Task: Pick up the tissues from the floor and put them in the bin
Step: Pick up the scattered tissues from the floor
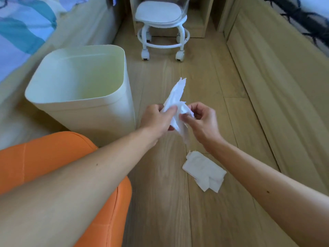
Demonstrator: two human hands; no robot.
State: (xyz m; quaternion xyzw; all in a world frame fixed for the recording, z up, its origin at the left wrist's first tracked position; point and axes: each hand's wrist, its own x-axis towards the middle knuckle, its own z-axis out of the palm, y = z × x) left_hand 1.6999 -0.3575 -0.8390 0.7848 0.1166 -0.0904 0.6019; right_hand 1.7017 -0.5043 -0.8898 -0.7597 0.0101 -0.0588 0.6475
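Head view: white stool [161, 27] stands beyond bin [80, 82], orange cushion [53, 150] beside it.

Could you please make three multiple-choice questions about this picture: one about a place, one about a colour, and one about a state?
1. Where does the bin stand in relation to the hands?
A. to their left
B. to their right
C. behind the white stool

2. What colour is the cushion at the lower left?
A. green
B. orange
C. black

3. What is the state of the tissue on the floor?
A. already in the bin
B. held in one hand
C. still lying on the floor

Answers:
1 A: the cream bin stands left of the left hand and the right hand.
2 B: its cover is clearly orange.
3 C: it lies flat on the wooden floor, below the right wrist, while both hands hold another tissue.
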